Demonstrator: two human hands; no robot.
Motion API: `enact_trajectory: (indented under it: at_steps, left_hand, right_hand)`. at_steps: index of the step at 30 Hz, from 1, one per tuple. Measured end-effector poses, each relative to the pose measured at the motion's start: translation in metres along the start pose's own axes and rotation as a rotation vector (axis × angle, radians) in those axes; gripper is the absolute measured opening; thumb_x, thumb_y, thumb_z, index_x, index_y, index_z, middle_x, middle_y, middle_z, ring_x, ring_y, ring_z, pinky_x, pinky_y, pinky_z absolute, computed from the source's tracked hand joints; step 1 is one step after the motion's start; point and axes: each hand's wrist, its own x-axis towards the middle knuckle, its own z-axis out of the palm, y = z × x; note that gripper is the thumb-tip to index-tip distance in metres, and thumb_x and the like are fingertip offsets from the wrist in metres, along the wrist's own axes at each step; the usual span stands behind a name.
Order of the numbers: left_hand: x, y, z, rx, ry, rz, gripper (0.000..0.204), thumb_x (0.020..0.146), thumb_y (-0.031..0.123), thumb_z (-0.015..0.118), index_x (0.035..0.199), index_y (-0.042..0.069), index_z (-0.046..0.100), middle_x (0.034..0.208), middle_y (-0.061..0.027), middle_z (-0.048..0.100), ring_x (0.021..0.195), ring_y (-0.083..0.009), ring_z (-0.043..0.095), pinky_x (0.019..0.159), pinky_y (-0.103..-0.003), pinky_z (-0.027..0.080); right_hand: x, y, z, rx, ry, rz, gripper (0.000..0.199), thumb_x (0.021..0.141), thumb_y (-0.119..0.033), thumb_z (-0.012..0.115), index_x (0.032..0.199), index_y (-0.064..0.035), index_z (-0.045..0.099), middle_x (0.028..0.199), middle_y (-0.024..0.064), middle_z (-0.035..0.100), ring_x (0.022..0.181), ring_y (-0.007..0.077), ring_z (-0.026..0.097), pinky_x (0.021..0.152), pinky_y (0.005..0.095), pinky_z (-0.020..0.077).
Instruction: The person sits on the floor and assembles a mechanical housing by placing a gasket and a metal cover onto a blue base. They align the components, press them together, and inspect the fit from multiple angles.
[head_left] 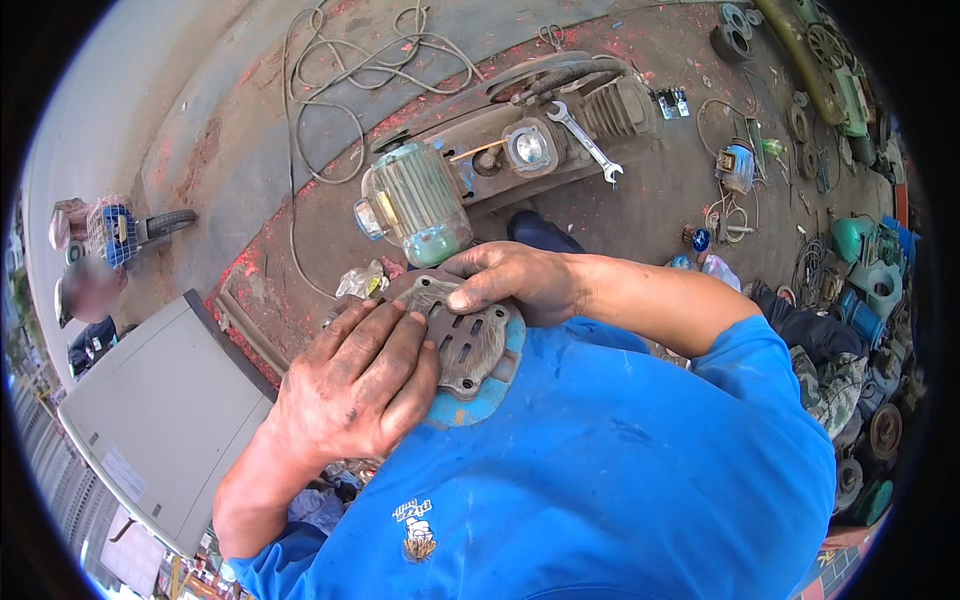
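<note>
Close to my blue shirt I hold a dirty grey metal plate [462,348] with several slots and bolt holes at its edge. A blue-painted metal piece [488,402] with a rounded rim shows beneath it. My left hand [350,385] lies over the plate's left side, its fingers together and pressed on top. From the far right, my right hand [522,284] grips the edge, thumb on the plate's face and the other fingers mostly hidden underneath. Both hands are smeared with grime.
Ahead stands an air compressor with a green electric motor [418,198], a cylinder [531,147] and a wrench [586,142] resting across it. A cable [340,75] coils on the floor. A grey cabinet [165,405] stands left, near a person [90,300]. Machine parts [880,285] crowd the right.
</note>
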Motion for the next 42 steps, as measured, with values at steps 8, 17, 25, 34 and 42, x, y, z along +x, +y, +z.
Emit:
enact_trajectory:
  at_steps: [8,17,25,34,42]
  left_hand:
    - [-0.078,-0.075,-0.026,-0.142,0.165,0.122,0.031,0.069,0.009,0.077,0.098,-0.002,0.070,0.101,-0.0170,0.073,0.090,-0.0313,0.075,0.070,-0.041,0.066]
    - [-0.127,-0.133,0.040,-0.653,-0.236,0.022,0.082,0.054,0.029,0.098,0.119,-0.003,0.060,0.113,-0.0217,0.070,0.096,-0.0381,0.072,0.077,-0.045,0.060]
    - [-0.110,-0.153,0.162,-0.835,-0.527,-0.062,0.076,0.060,0.036,0.093,0.119,-0.002,0.062,0.112,-0.0173,0.069,0.098,-0.0350,0.071,0.078,-0.043,0.062]
    - [-0.045,-0.154,0.320,-1.006,-0.851,-0.031,0.075,0.062,0.031,0.094,0.121,-0.002,0.062,0.111,-0.0169,0.068,0.097,-0.0356,0.072,0.081,-0.043,0.062]
    - [0.059,-0.140,0.295,-0.792,-0.938,0.186,0.072,0.056,0.026,0.089,0.116,-0.003,0.062,0.106,-0.0142,0.064,0.093,-0.0326,0.068,0.079,-0.042,0.058]
  right_hand:
    - [0.055,0.027,0.063,-0.457,0.286,-0.410,0.078,0.100,-0.049,0.065,0.155,-0.0004,0.040,0.146,0.0159,0.055,0.136,0.0249,0.054,0.115,0.0402,0.0439]
    - [0.101,0.098,0.052,-1.493,0.716,-0.690,0.073,0.068,-0.018,0.090,0.131,0.0000,0.057,0.129,0.0185,0.061,0.115,0.0398,0.063,0.099,0.0471,0.0548]
    - [0.122,0.167,-0.056,-1.102,0.945,-0.764,0.068,0.067,-0.018,0.088,0.126,-0.0012,0.059,0.120,0.0141,0.064,0.105,0.0342,0.067,0.083,0.0438,0.0596]
    - [0.090,0.199,-0.180,-0.854,0.974,-0.579,0.067,0.071,-0.018,0.087,0.128,0.0008,0.057,0.125,0.0168,0.060,0.108,0.0349,0.065,0.088,0.0453,0.0576]
    - [0.056,0.169,-0.186,-0.972,1.103,-0.726,0.065,0.064,-0.025,0.092,0.116,-0.0018,0.062,0.117,0.0130,0.066,0.104,0.0340,0.066,0.085,0.0443,0.0575]
